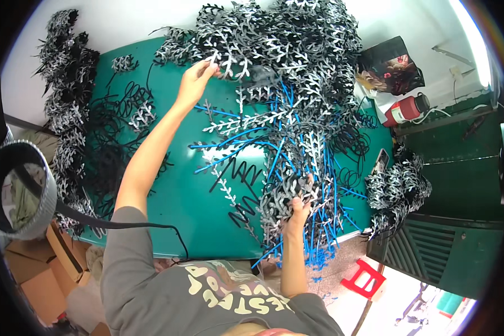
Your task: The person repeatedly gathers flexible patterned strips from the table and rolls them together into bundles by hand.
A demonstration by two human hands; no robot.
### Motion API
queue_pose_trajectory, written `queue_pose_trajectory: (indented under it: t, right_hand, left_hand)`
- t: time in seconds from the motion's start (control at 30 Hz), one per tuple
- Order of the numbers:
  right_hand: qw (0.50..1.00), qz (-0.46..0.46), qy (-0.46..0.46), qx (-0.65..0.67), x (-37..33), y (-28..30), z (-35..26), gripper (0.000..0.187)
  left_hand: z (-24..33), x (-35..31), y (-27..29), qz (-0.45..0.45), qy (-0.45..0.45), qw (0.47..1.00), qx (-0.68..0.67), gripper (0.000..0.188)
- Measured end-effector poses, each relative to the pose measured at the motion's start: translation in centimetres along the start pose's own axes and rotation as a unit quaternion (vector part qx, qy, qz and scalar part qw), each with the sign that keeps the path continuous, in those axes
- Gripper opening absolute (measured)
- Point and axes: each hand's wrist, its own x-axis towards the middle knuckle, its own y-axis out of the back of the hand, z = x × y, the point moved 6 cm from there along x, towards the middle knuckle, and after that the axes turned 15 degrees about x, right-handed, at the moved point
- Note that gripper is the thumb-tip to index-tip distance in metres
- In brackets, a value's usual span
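Grey ring (49,187) foremost, leafy bundle (279,206) inside curled right-hand grip (299,215), sprig (215,57) in pinched left-hand grip (201,74).

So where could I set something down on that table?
The largest bare patch of green table lies between the left forearm and the black zigzag cord. It's crowded at the far side under the leafy pile, at left with tangled black cords, and at right with blue-stemmed sprigs, where the right hand grips a leafy bundle.
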Motion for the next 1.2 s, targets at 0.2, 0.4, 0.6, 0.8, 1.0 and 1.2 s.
queue_pose_trajectory:
  t: [0.2, 0.4, 0.6, 0.8, 1.0, 1.2]
  right_hand:
    - [0.968, -0.244, -0.004, 0.059, -0.3, -9.4, 1.8, 0.089]
    - [0.948, -0.301, -0.070, 0.075, -5.2, -15.8, 5.1, 0.081]
    - [0.916, -0.342, -0.195, 0.071, -11.7, -15.6, 9.2, 0.084]
    - [0.893, -0.390, -0.202, 0.096, -15.1, -14.5, 8.0, 0.078]
    - [0.909, -0.354, -0.207, 0.074, -19.5, -17.6, 10.4, 0.076]
    - [0.907, -0.404, -0.119, 0.020, -19.7, -18.1, 10.7, 0.083]
  left_hand:
    - [5.1, -11.1, 3.3, -0.081, 0.232, 0.927, -0.285, 0.032]
    - [3.8, -23.7, 4.5, -0.127, 0.393, 0.880, -0.235, 0.038]
    - [5.1, -27.8, 9.9, -0.042, 0.360, 0.867, -0.342, 0.026]
    - [8.5, -27.4, 18.6, -0.097, 0.121, 0.987, -0.049, 0.022]
    - [14.8, -28.6, 18.2, -0.112, -0.134, 0.982, 0.065, 0.034]
    - [8.6, -32.4, 15.5, -0.199, 0.247, 0.892, -0.322, 0.069]
